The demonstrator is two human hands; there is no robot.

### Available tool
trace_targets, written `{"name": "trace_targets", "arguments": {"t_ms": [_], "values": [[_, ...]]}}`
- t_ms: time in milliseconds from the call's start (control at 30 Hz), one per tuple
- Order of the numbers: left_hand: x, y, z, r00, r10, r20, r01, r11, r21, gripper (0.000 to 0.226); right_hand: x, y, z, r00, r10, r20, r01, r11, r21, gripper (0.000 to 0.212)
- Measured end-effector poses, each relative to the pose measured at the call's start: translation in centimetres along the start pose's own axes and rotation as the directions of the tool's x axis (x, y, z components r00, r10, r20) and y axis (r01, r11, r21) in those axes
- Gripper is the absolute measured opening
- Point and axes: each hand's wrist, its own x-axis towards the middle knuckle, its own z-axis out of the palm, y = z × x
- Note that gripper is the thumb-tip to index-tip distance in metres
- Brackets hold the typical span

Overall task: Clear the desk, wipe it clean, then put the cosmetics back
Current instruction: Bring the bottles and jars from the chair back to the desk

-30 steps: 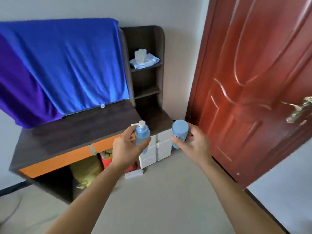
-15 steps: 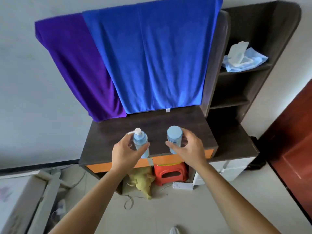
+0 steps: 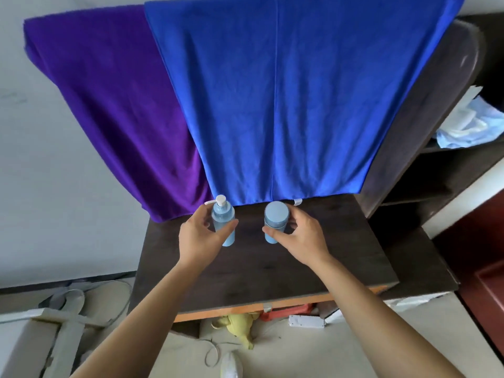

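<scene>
From my remote seat, I saw the left hand (image 3: 200,237) grasping a blue pump bottle (image 3: 225,222) and the right hand (image 3: 301,236) grasping a blue capped jar (image 3: 275,219), both upright over the dark desk (image 3: 272,271) near the hanging blue towel (image 3: 286,105); whether either touched the wood, I could not tell.

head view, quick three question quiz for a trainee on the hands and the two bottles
1. True or false: the left hand holds the pump bottle.
2. The capped bottle in the right hand is held over: A the desk top, B the floor, C a shelf.
3. Fill in: the wide towel beside the purple towel is ____.
Key: 1 true; 2 A; 3 blue.
</scene>
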Motion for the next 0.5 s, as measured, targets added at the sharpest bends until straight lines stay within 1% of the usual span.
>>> {"name": "trace_targets", "arguments": {"t_ms": [67, 200, 267, 367, 433, 500], "values": [[2.5, -0.5, 1.4, 0.998, 0.006, 0.061, -0.005, 1.000, -0.017, 0.048, 0.9, 0.5, -0.1, 0.998, 0.049, -0.034, -0.050, 0.998, -0.035, 0.069], [6.7, -0.1, 6.0, 0.978, 0.025, 0.207, -0.017, 0.999, -0.040, 0.046, 1.9, 2.3, -2.3, 0.979, 0.135, -0.151, -0.146, 0.987, -0.066, 0.068], [7.8, 0.7, 9.0, 0.960, 0.033, 0.278, -0.020, 0.998, -0.052, 0.047, 2.2, 3.8, -3.9, 0.955, 0.198, -0.221, -0.213, 0.976, -0.047, 0.064], [8.8, 1.9, 14.1, 0.930, 0.027, 0.367, 0.002, 0.997, -0.079, 0.050, 3.1, 6.8, -6.6, 0.899, 0.299, -0.321, -0.316, 0.949, -0.003, 0.061], [9.1, 2.4, 17.7, 0.913, 0.001, 0.408, 0.035, 0.996, -0.080, 0.051, 4.1, 9.1, -8.3, 0.870, 0.344, -0.353, -0.370, 0.929, -0.007, 0.061], [9.4, 2.7, 21.3, 0.903, -0.035, 0.429, 0.073, 0.995, -0.072, 0.053, 5.5, 11.6, -9.8, 0.855, 0.371, -0.363, -0.402, 0.916, -0.009, 0.055]]}}
